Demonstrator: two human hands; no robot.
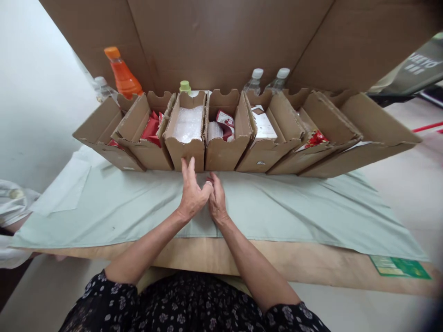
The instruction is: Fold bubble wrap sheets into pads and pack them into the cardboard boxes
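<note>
My left hand (194, 191) is over the pale green cloth (131, 207), fingers stretched toward the front of a cardboard bin (185, 154) that holds bubble wrap (188, 124). Its thumb meets my right hand (216, 198), which rests low beside it with fingers extended. I see nothing held in either hand. Just beyond my right hand stands another cardboard bin (221, 159), with a red and white packet (226, 122) inside. Whether the left fingertips touch the bin front I cannot tell.
Several cardboard bins form a row, some holding a red packet (151, 129), a white box (263, 124) and a red-patterned packet (315, 138). Behind them stand an orange bottle (125, 76), clear bottles (254, 80) and a tall cardboard panel (221, 41). A green card (399, 267) lies at the table's right edge.
</note>
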